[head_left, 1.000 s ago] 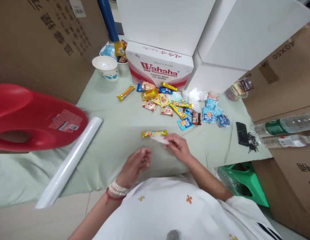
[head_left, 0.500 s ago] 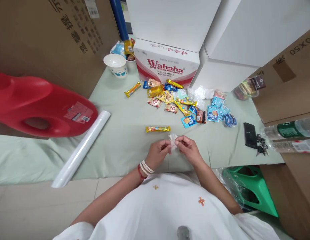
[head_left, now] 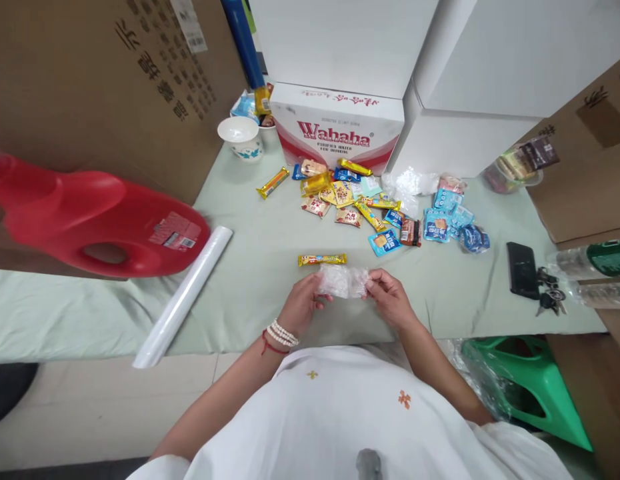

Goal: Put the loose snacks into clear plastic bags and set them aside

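A crinkled clear plastic bag [head_left: 343,281] is stretched between my two hands, just above the near part of the table. My left hand [head_left: 302,301] pinches its left end, and my right hand [head_left: 387,293] grips the right end between thumb and fingers. Right behind the bag lies a yellow snack bar [head_left: 322,259]. Farther back is a loose pile of wrapped snacks, with a blue packet [head_left: 385,242] and a brown packet [head_left: 411,232] at its near side. More crumpled clear plastic [head_left: 409,187] lies behind the pile.
A red jug [head_left: 140,227] and a white plastic roll [head_left: 185,297] are at the left. Paper cups [head_left: 243,139] stand before a cardboard box. A Wahaba-style printed carton [head_left: 337,137] backs the table. Phone [head_left: 522,269], keys [head_left: 552,293] and bottles [head_left: 590,260] lie right.
My hands have moved apart, and the bunched plastic bag between them is now spread out wider. The whole view has shifted slightly.
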A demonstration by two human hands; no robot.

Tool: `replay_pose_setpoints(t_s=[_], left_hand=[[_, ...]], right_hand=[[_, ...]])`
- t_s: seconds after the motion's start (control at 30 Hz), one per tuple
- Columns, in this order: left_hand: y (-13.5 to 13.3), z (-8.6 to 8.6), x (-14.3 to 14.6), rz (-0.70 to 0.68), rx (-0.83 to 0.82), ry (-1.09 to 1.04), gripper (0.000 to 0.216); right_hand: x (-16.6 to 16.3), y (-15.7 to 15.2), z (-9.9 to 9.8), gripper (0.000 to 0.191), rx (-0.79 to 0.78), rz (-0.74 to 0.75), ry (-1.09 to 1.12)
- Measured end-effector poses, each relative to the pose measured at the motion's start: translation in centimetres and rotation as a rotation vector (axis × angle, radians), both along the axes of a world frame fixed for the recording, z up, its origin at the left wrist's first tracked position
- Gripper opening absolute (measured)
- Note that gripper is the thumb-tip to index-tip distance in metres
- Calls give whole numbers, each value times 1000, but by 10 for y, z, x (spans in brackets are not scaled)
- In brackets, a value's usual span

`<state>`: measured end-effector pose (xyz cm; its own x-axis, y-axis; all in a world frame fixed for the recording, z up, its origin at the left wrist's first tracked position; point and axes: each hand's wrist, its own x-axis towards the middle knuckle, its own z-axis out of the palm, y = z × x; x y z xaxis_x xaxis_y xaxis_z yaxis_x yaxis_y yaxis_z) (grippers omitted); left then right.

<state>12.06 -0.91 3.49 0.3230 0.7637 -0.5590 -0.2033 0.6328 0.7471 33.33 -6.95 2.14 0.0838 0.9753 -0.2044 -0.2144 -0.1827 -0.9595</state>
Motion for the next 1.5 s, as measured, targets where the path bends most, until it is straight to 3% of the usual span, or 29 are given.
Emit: replay_pose_setpoints(t_s=[0.13, 0.2, 0.27, 0.37, 0.47, 0.53, 0.6, 0.77, 0.93, 1.03, 1.2, 1.4, 1.5], left_hand=[[3, 1, 6, 26, 113, 59, 45], [5, 1, 7, 73, 135, 66, 46], [6, 1, 9, 90, 149, 82, 46], [5, 1, 12, 57, 161, 104, 46], [1, 2, 15, 17, 162, 94, 48], [-1, 3, 15, 11, 146, 62, 47], [-3, 4, 13, 13, 122, 23, 43], [-4, 3, 2, 35, 134, 26, 36], [-5, -1, -4, 49, 139, 19, 45], [-6, -4, -8, 15, 145, 20, 47], [-9, -3, -16, -12, 279, 114, 44], [-15, 6, -10, -143, 404, 131, 39], [-14, 4, -13, -84, 383, 128, 41]], right_hand=[[1, -1, -5, 41, -110, -138, 81], [6, -5, -6, 42, -172, -138, 26], [12, -12, -3, 39, -163, -153, -180], [15, -17, 13, 28, 61, -228, -609], [3, -11, 26, 20, 329, -2, -809], [-10, -1, 25, 22, 401, 198, -857], [-22, 8, 18, 25, 407, 298, -878], [-36, 15, 3, 25, 372, 311, -711], [-32, 10, 4, 28, 72, 179, -343], [-20, 7, 1, 33, -13, 56, -185], [-7, -1, 4, 34, -26, -72, -196], [-37, 9, 21, 38, -11, 77, -252], [-38, 17, 23, 38, -57, -54, -156]])
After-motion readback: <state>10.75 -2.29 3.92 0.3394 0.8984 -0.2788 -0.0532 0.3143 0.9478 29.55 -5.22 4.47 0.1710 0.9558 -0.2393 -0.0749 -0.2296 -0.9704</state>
